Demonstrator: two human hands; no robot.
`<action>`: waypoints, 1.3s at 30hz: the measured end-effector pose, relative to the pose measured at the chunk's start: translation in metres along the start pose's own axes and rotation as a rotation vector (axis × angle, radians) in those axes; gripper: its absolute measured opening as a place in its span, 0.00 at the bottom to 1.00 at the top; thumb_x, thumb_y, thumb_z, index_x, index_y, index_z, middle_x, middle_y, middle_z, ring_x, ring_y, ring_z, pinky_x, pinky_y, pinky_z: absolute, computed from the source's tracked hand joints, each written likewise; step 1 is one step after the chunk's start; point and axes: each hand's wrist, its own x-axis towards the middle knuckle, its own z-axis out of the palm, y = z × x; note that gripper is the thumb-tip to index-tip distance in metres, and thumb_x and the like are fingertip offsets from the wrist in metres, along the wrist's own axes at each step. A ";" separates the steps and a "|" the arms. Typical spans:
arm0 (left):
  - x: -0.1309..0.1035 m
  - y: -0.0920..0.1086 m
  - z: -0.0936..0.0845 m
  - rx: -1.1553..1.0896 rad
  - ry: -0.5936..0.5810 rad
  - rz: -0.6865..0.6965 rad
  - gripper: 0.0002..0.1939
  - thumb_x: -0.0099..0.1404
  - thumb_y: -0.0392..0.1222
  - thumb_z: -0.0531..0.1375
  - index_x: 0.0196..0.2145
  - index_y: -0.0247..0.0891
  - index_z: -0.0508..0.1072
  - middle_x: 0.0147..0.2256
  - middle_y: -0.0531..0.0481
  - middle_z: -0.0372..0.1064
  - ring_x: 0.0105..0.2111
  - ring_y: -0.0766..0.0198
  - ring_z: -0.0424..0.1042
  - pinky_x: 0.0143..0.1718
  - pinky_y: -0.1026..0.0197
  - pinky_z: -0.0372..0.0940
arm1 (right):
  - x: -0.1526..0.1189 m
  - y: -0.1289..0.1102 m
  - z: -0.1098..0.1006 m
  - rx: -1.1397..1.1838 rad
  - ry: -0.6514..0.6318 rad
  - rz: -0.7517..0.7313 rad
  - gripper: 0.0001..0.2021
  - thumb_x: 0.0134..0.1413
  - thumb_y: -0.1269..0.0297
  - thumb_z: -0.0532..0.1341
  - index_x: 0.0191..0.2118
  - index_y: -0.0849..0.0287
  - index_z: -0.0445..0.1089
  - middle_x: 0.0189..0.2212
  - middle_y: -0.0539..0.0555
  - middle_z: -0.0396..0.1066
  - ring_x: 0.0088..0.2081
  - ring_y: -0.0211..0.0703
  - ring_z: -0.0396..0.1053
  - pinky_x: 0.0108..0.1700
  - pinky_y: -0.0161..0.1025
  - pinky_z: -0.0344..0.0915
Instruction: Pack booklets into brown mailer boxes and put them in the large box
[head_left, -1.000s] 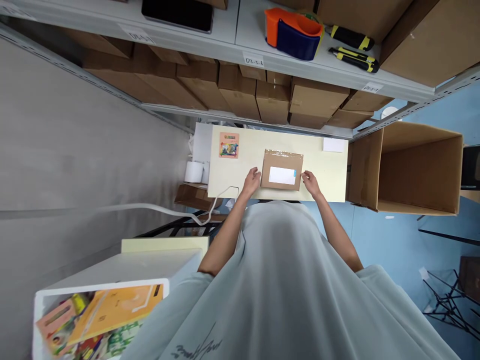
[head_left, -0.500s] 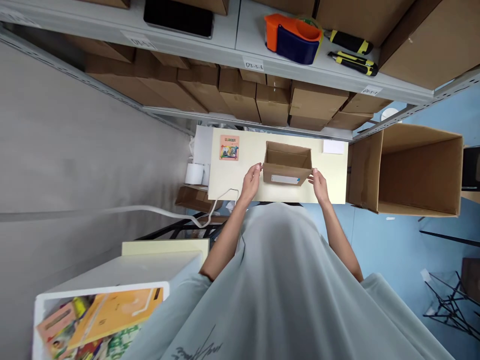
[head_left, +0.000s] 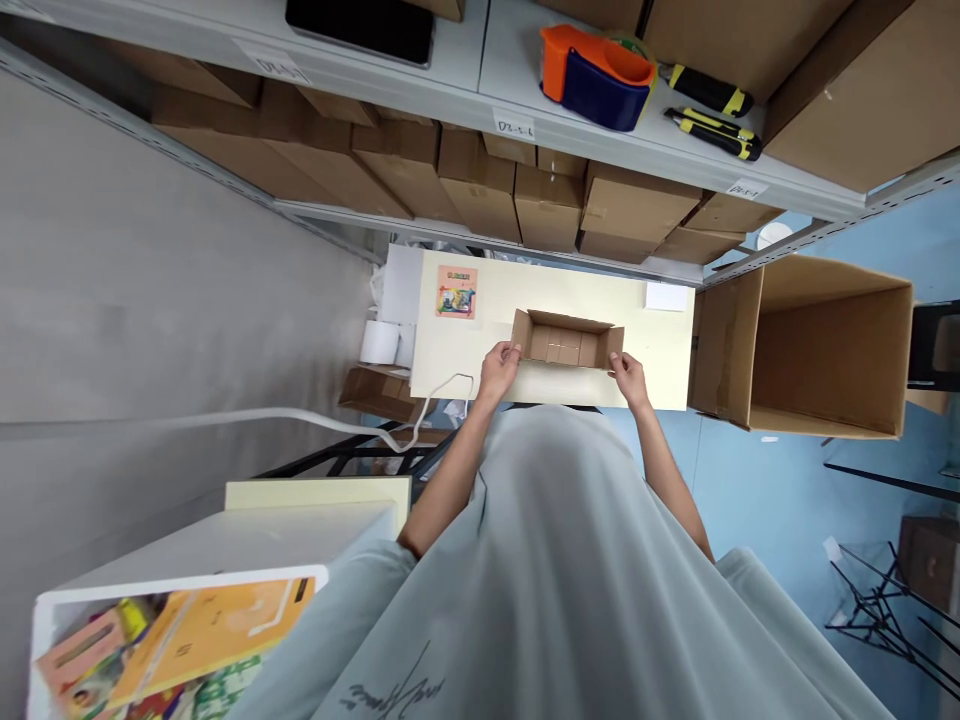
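A small cardboard box (head_left: 568,347) with its top open faces me over the cream table (head_left: 487,380), and its inside bottom shows. My left hand (head_left: 499,371) grips its left edge between thumb and fingers. At the right edge, my right hand (head_left: 628,378) pinches the cardboard the same way. A pink card with a colourful picture (head_left: 456,292) lies on the table to the left of the box. On the table's right back part is a white paper (head_left: 665,296).
A large open carton (head_left: 829,345) stands right of the table. Above the far edge runs a shelf (head_left: 450,100) with boxes, an orange tape dispenser (head_left: 596,78) and cutters (head_left: 716,132). A white bin (head_left: 184,640) of packets is at lower left; a white cable (head_left: 285,413) crosses the left.
The box has tipped so that its opening faces me; its front side with the white label no longer shows. Both hands have moved slightly down and now hold its side edges.
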 end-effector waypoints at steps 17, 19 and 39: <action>0.047 -0.020 -0.076 -0.337 0.204 0.083 0.13 0.68 0.51 0.63 0.45 0.41 0.77 0.46 0.42 0.81 0.49 0.54 0.81 0.59 0.51 0.73 | -0.004 -0.118 0.047 -0.300 0.199 -0.405 0.27 0.72 0.41 0.57 0.63 0.56 0.72 0.62 0.66 0.74 0.62 0.57 0.74 0.63 0.57 0.72; 0.060 -0.027 -0.096 -0.360 0.270 0.099 0.13 0.69 0.50 0.63 0.45 0.40 0.76 0.46 0.42 0.81 0.50 0.54 0.80 0.60 0.51 0.73 | 0.002 -0.136 0.078 -0.289 0.111 -0.423 0.26 0.72 0.41 0.58 0.62 0.55 0.73 0.62 0.66 0.74 0.62 0.58 0.74 0.63 0.57 0.73; 0.215 -0.096 -0.200 -0.219 0.515 -0.182 0.11 0.65 0.43 0.69 0.43 0.37 0.81 0.39 0.46 0.78 0.45 0.52 0.80 0.59 0.48 0.73 | 0.155 -0.100 0.345 -0.437 -0.016 0.196 0.12 0.64 0.54 0.62 0.44 0.56 0.74 0.43 0.60 0.81 0.48 0.52 0.79 0.52 0.44 0.73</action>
